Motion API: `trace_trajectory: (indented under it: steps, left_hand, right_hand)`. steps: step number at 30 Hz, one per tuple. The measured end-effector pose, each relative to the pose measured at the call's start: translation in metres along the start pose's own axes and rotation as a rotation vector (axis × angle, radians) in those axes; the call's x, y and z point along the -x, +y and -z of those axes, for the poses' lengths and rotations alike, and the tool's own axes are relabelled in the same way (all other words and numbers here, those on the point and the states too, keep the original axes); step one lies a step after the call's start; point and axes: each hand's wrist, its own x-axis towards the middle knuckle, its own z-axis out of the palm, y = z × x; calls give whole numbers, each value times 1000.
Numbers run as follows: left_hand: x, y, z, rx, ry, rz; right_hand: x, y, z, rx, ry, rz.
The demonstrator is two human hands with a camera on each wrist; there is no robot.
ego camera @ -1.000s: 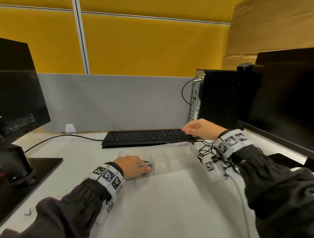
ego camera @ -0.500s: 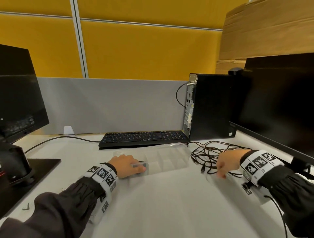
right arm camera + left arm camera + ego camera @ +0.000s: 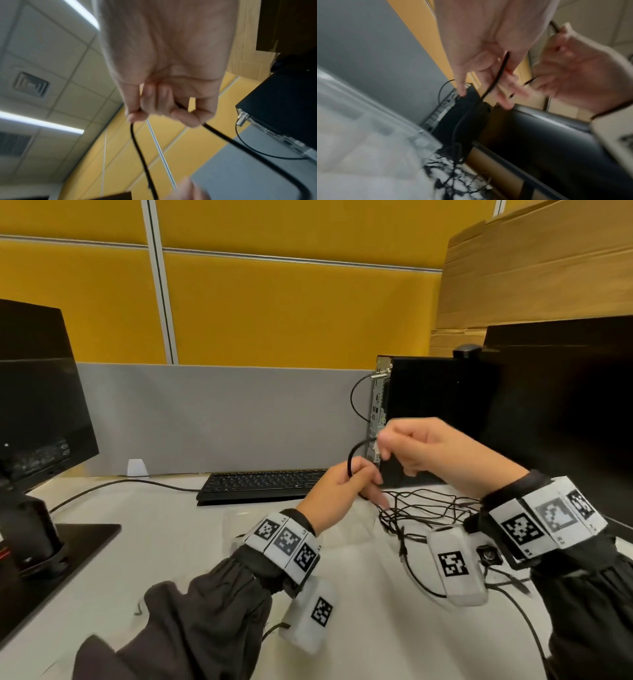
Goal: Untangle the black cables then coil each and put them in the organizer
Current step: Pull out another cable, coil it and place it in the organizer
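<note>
The tangle (image 3: 428, 510) is lying on the desk (image 3: 342, 628) just below and in front of both raised hands, its thin black strands crossing one another beside the clear organizer (image 3: 356, 523), which is sitting mostly hidden behind the left wrist. One cable (image 3: 352, 455) is arching up out of it between the hands. The left hand (image 3: 337, 496) is curling loosely round the lower run of that loop, some fingers spread. Above and slightly right, the right hand (image 3: 421, 446) is pinching the cable near its pale plug end, fingers bunched tight. The cable is looking light, limp and smooth, so it is likely to slide through a slack grip and drag neighbouring strands along; taking it near the stiff plug and feeding it out a bit at a time seems safest. Farther back, a keyboard (image 3: 260, 484) and a PC tower (image 3: 435, 405) are standing against the partition.
</note>
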Motion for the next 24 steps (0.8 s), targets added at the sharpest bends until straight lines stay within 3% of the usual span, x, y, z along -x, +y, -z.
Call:
trace_trajectory:
  steps: [4, 10, 12, 14, 17, 19, 21, 24]
  left_hand:
    - [12, -22, 7, 1, 47, 100]
    - [38, -42, 51, 37, 167, 277]
    - [46, -46, 75, -9, 214, 310]
    - [52, -48, 96, -30, 270, 340]
    - [57, -44, 115, -22, 325, 353]
    - [55, -39, 119, -43, 338, 369]
    - [51, -30, 116, -185, 289, 407]
    - [46, -8, 96, -451, 178, 430]
  right_hand:
    - [2, -6, 18, -166, 378, 62]
    - [-2, 25, 69, 127, 1175, 187]
    - [3, 40, 83, 248, 1347, 145]
    - [8, 56, 90, 311, 1423, 107]
    - [9, 78, 85, 365, 1324, 13]
    - [6, 79, 71, 270, 1178, 19]
    - [2, 60, 48, 126, 885, 30]
    - [-3, 23, 6, 115, 293, -6]
